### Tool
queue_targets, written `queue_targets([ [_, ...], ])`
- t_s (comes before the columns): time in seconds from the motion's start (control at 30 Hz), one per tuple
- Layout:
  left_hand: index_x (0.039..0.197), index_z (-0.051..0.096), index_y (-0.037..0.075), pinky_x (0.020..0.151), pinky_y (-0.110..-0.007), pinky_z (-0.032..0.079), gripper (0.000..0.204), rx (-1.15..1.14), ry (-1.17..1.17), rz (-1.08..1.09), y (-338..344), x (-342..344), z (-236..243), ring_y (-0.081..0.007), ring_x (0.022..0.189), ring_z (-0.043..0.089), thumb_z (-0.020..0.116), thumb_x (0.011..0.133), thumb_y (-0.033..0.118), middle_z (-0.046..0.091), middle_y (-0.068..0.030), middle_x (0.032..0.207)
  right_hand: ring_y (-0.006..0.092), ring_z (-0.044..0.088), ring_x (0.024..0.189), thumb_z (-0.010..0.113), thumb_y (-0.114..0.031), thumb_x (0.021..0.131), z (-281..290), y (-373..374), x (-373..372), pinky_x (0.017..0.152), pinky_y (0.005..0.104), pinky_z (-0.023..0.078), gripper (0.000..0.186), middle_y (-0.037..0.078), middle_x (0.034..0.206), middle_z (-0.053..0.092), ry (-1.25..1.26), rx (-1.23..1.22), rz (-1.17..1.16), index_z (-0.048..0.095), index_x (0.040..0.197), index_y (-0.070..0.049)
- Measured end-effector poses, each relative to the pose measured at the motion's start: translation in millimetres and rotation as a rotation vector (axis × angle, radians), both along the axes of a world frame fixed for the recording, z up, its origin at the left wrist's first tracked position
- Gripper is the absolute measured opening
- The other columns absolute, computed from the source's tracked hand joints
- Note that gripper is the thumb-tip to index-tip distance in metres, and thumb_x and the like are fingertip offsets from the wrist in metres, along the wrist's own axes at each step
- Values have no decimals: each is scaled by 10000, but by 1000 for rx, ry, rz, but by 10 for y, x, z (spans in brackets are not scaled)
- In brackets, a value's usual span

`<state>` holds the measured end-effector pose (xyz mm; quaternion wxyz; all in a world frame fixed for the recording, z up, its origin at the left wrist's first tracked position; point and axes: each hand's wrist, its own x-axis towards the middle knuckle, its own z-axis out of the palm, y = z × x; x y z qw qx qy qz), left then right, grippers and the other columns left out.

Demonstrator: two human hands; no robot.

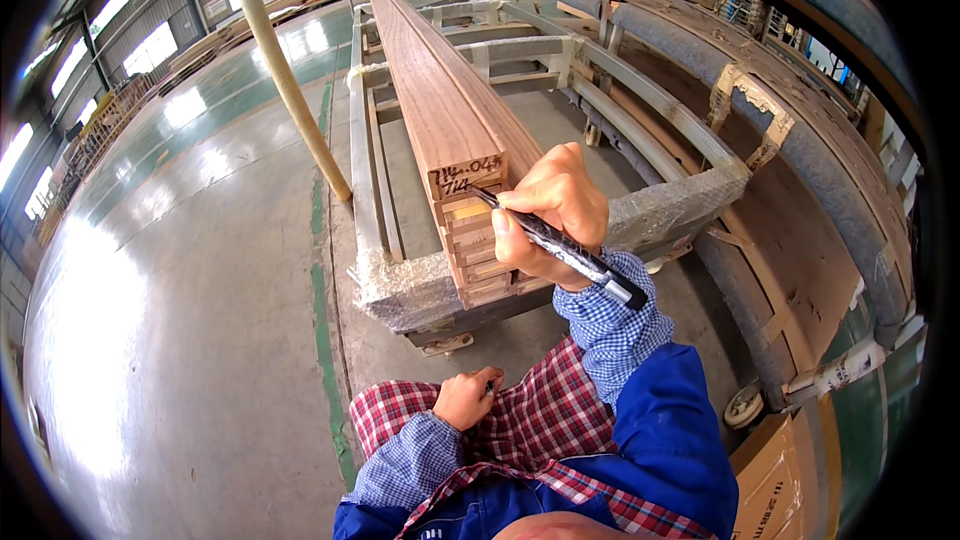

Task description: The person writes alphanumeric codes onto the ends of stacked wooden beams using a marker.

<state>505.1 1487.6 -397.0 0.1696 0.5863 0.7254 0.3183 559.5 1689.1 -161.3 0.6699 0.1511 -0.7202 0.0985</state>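
My right hand (548, 215) grips a thick black marker (565, 250), its tip touching the end face of the top board in a stack of long wooden planks (440, 70). Handwritten dark marks show on that end face. The planks lie lengthwise away from me on a metal frame (680, 200) with wrapped, padded front bar. My left hand (462, 398) rests closed on my checked lap, with a small dark thing between thumb and fingers that I cannot make out.
A cream pole (290, 90) rises at the frame's left. A curved rack with grey padded bars (830, 200) stands close on the right, above a cardboard box (775, 475). A green line runs along the floor (180, 320); timber stacks lie along the far wall.
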Motion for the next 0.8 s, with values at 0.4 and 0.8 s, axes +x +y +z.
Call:
queue_targets([
  [0.4,1023,660,107,660,-423,543,164,-35,-4,8,5,12,21,-349,728,670,616,879,171,691,-156,839,164,491,575,661,-27,704,-40,48,-8,573,301,393,173,32,666,551,43,-13,19,542,824,-62],
  [0.8,1025,658,110,643,-422,540,165,-3,10,2,-2,-3,-31,-332,703,674,615,877,171,692,-150,831,170,488,597,643,-21,724,-46,37,-6,568,302,421,150,47,662,534,49,-83,26,527,817,-46],
])
